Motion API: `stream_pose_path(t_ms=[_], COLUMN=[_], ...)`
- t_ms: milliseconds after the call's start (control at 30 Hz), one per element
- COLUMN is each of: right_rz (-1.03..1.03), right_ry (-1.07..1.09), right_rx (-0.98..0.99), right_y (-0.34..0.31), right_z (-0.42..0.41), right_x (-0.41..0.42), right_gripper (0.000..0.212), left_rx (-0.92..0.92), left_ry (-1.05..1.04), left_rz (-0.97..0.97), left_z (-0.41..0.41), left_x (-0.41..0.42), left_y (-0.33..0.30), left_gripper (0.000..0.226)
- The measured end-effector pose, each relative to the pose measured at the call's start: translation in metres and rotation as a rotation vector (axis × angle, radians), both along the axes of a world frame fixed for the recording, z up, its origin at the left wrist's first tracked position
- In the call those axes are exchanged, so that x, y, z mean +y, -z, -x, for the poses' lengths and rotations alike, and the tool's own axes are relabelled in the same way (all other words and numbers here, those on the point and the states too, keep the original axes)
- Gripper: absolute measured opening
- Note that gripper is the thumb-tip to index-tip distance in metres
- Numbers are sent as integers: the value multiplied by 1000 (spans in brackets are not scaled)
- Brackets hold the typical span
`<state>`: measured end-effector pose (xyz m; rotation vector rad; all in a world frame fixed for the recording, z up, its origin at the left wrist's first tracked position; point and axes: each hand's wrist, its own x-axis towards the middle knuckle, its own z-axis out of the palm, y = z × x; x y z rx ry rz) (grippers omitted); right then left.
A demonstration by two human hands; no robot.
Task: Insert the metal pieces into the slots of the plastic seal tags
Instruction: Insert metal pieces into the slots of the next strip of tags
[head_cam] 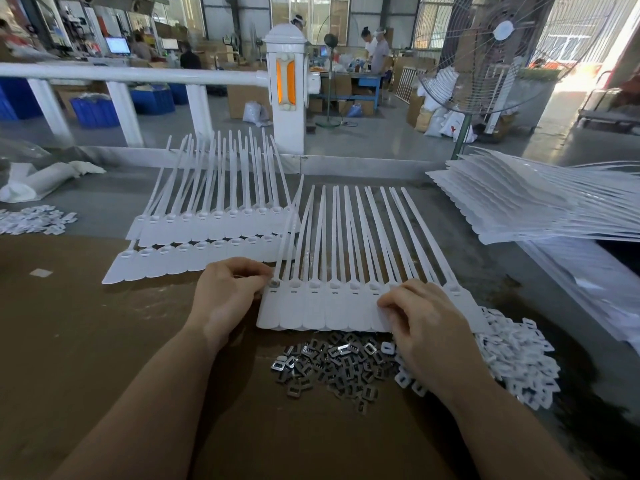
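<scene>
Left hand (225, 296) fingers curled, pinching a small silvery metal piece (274, 283) at the end slot of the joined strip of white plastic seal tags (329, 306). Right hand (427, 327) fingers curled, gripping the strip's near edge. Loose grey metal clips (332, 365) heaped just below the fingers on brown cardboard (104, 341); small white plastic caps (519, 358) piled right; more white tag strips (214, 230) beyond.

A white railing (131, 75) with a capped post (286, 88) bearing an orange reflector runs across, well beyond the hands. Farther off, a grey concrete floor (381, 133) holds blue bins (95, 112), cardboard boxes (247, 100) and a blue workbench (349, 84). A standing fan (485, 57) rises beyond and to the right. Daylight enters through tall barred windows (311, 15).
</scene>
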<state>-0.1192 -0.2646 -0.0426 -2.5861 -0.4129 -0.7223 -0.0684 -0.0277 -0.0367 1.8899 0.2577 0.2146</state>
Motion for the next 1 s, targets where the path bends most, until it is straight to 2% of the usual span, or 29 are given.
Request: stream_pose_path(t_ms=[167, 467, 667, 867, 1000], right_rz=[3, -2, -1, -16, -14], right_ry=[-2, -7, -6, -11, -14], right_rx=[8, 15, 5, 14, 8], right_y=[0, 0, -1, 0, 0], right_z=[0, -1, 0, -1, -1], right_x=[-1, -2, -2, -2, -2], right_gripper=[7, 6, 6, 7, 8], left_rx=[14, -31, -40, -8, -6], left_ry=[18, 35, 21, 31, 35], left_rz=[-48, -166, -223, -46, -40], left_z=[0, 2, 2, 4, 4], left_x=[0, -1, -2, 2, 1], left_y=[1, -1, 0, 0, 0], left_gripper=[19, 2, 2, 3, 5])
